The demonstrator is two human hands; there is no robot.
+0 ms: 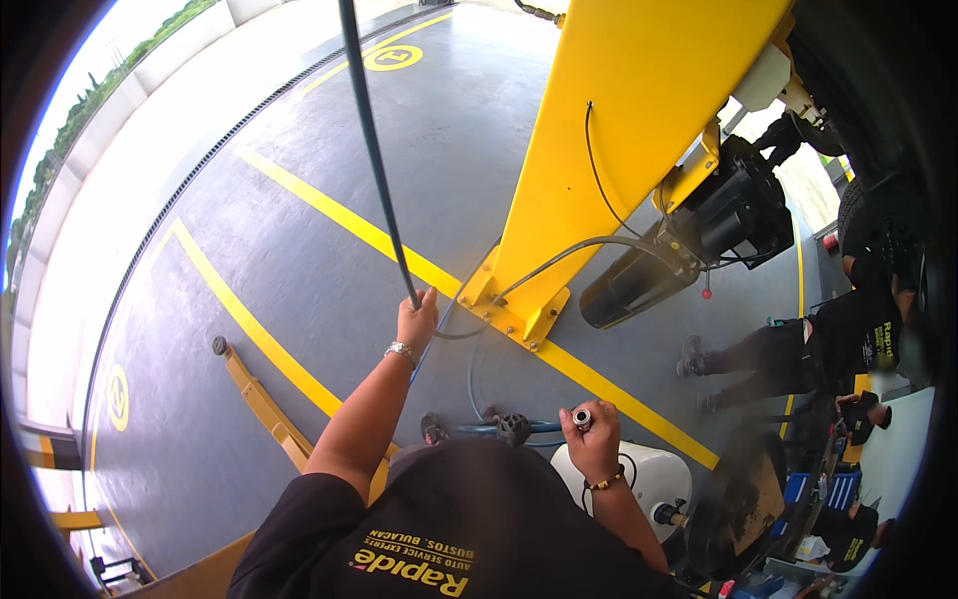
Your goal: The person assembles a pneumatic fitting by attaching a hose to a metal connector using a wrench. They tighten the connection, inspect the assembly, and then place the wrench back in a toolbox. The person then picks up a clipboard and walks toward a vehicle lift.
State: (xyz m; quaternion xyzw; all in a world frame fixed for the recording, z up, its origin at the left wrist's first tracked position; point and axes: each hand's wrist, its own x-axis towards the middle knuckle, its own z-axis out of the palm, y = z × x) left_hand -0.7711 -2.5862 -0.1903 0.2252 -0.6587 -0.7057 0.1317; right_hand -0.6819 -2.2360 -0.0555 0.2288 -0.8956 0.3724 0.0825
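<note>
My left hand (417, 315) is closed around a dark blue-grey hose (377, 160) that drops from above. Below this fist, a thin hose loop curves toward the foot of a yellow post (589, 170). My right hand (596, 443) is closed on a short metal fitting (582, 419), whose round, hollow end points up. I cannot make out what is attached to it inside the fist. Beside the right wrist stands a white tank (654, 477) with a brass fitting. Left of that hand is a blue bar with a black knob (514, 430).
A black motor unit (699, 235) with cables hangs on the post's right side. A yellow lift arm (261, 404) stretches across the grey floor at left. Several people in black shirts (853, 329) are at the right, near shelving. A dark tyre (743, 499) stands close by.
</note>
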